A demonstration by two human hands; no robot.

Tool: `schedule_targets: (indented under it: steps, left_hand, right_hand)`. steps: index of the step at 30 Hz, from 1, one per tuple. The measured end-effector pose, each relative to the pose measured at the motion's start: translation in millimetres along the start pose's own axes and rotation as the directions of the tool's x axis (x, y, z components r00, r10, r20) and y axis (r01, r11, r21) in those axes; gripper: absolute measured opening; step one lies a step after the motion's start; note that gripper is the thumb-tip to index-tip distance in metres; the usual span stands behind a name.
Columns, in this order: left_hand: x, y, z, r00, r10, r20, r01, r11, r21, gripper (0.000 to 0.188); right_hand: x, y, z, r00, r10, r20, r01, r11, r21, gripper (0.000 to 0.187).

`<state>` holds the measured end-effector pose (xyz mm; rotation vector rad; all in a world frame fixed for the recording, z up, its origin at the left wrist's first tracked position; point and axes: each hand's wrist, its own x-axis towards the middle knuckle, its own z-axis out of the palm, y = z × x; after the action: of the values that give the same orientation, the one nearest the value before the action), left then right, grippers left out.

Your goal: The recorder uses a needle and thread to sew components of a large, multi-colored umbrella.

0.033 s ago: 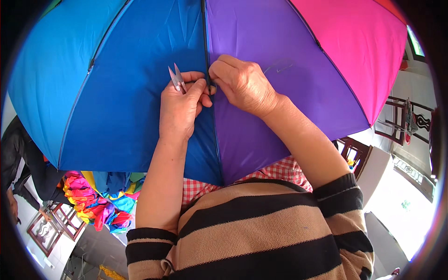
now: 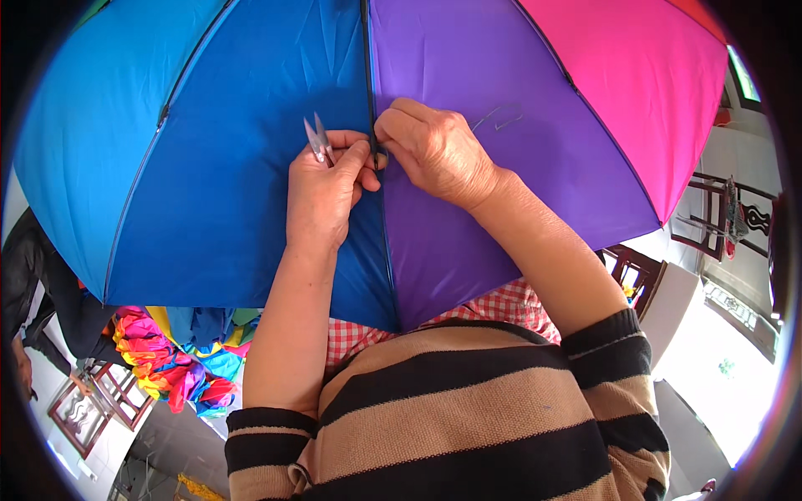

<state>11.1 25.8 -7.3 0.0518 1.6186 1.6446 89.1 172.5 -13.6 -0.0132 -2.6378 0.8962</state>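
An inside-out view of an umbrella spreads before me, with a blue panel [image 2: 225, 192] and a purple panel [image 2: 501, 200] meeting at a dark rib [image 2: 368, 75]. My left hand [image 2: 322, 188] is closed, pinching the rib between thumb and fingers. Small thread snips [image 2: 317, 140] stick up out of that same hand, blades apart. Just across the rib, my right hand [image 2: 434, 150] is closed in a pinch; its fingertips hide whatever they hold. Beside its knuckles a thin loose thread [image 2: 508, 123] curls over the purple panel.
Light blue [image 2: 92, 134] and pink panels [image 2: 635, 92] flank these two. A heap of multicoloured fabric [image 2: 171, 359] lies at the lower left, near a person in dark clothes [image 2: 50, 275]. Wooden chairs [image 2: 100, 401] stand at left and right. Red checked cloth [image 2: 510, 309] covers my lap.
The loose thread and the snips have shifted very slightly. Both hands stay in nearly the same place at the rib.
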Motion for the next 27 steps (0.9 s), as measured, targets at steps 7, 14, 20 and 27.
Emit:
schedule_targets:
  steps: [7,14,20,27]
  left_hand:
    - [-3.7,-2.6,0.7,0.999,0.024,-0.034,-0.022,0.999,0.034,0.014]
    - [-7.0,-4.3,-5.1,0.997,0.07,0.018,-0.071,0.997,0.032,0.025]
    - [-7.9,-1.5,-4.5,0.999,0.035,0.019,-0.035,0.999,0.009,0.024]
    - [-5.5,1.6,1.1,1.0,-0.021,-0.022,0.021,1.0,-0.014,0.015]
  right_hand:
    - [-17.6,-17.1,-6.3,0.993,0.114,-0.018,-0.115,0.988,-0.099,0.037]
    - [-30.3,-23.0,-10.1,0.994,0.109,0.022,-0.105,0.987,-0.121,0.047]
    - [-32.8,-25.0,-13.0,0.994,0.111,0.016,-0.109,0.989,-0.101,0.042]
    - [-29.7,-35.7,-23.7,0.976,0.053,0.211,-0.011,0.981,-0.196,0.026]
